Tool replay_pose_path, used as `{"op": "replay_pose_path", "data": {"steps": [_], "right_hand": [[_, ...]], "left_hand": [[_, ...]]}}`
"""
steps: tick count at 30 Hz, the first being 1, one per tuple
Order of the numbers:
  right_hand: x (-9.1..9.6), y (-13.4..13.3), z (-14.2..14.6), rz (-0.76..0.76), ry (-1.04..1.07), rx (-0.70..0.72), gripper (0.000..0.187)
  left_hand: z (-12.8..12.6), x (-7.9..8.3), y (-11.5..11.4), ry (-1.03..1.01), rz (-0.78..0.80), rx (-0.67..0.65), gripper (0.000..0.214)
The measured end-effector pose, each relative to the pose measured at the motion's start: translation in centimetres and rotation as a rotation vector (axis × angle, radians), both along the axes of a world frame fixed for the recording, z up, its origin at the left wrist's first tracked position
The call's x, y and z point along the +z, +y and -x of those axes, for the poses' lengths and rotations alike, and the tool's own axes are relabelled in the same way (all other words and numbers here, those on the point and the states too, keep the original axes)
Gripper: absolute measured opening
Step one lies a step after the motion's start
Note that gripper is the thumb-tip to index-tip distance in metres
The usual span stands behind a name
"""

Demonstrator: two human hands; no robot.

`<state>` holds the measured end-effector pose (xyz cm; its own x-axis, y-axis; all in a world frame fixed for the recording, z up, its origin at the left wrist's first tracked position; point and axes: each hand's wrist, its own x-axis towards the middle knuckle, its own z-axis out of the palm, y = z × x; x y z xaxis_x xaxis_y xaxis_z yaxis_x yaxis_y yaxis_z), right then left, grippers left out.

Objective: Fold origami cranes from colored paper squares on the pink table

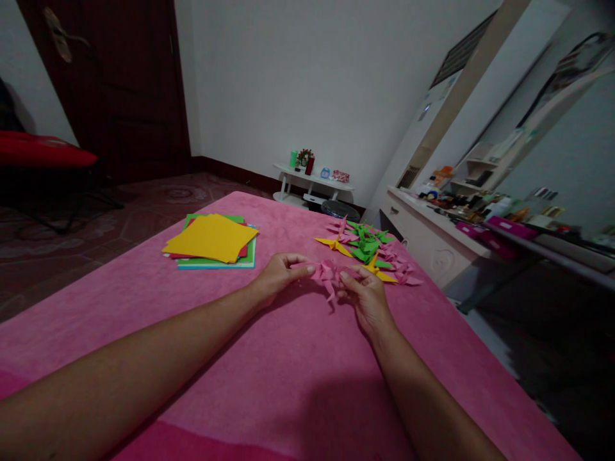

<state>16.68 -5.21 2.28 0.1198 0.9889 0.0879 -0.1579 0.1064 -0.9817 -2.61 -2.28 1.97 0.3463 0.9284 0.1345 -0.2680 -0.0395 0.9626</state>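
Both bare forearms reach in from the near edge over the pink cloth that covers the surface. The left hand and the right hand meet near the middle of the cloth, with the pink figure of folded paper between them. The left fingers are closed in a pinch on its left edge. The right thumb and forefinger are closed on its right side, and the other right fingers are curled under. The figure is held just above the cloth, with one pointed tip hanging down.

Just beyond the right hand lies a pile of folded figures in green, yellow and pink, spread toward the cloth's right edge. Beyond the left hand, and well apart from it, a stack of paper lies flat with a yellow sheet on top and red, green and blue edges showing below.

Past the surface stand a dresser crowded with small items on the right and a low white table against the far wall. A dark door is on the left, with a red seat beside it.
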Motion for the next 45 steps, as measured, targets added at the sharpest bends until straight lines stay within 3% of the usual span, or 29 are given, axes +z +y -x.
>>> {"op": "replay_pose_path", "data": {"steps": [7,13,19,22,27,33,37,40,43,45], "right_hand": [[0.3,-0.6,0.2,0.058,-0.089,0.238,0.027],[-0.6,0.1,0.1,0.091,-0.126,0.176,0.028],[0.8,-0.8,1.1,0.056,0.086,0.248,0.023],[1.3,-1.1,1.6,0.005,0.216,0.298,0.023],[0.7,-0.8,1.6,0.125,0.192,0.235,0.020],[1.5,-1.4,2.4,-0.009,0.333,0.322,0.022],[0.9,-0.8,1.7,0.082,0.314,0.253,0.021],[0.3,0.0,0.5,0.146,0.217,0.200,0.020],[-0.2,0.5,-0.5,0.215,-0.006,0.095,0.015],[-0.5,0.6,-1.0,0.266,-0.150,0.022,0.021]], "left_hand": [[0.1,0.3,-0.6,0.185,-0.030,-0.158,0.040],[-0.3,-0.6,-0.5,0.022,-0.013,-0.329,0.038],[-0.5,-0.6,-0.5,-0.096,0.134,-0.276,0.033],[-0.5,-0.4,-0.5,-0.136,0.157,-0.310,0.032],[-0.6,-0.4,-0.6,-0.229,0.134,-0.367,0.030],[-0.6,-0.7,-0.3,-0.149,0.152,-0.330,0.031],[-0.4,-0.7,-0.1,-0.191,0.145,-0.353,0.027],[-0.3,-1.0,0.6,-0.109,0.161,-0.262,0.026],[-0.2,-1.8,1.7,0.058,0.095,-0.029,0.032],[-0.1,-2.6,2.5,0.199,-0.005,0.111,0.033]]}}
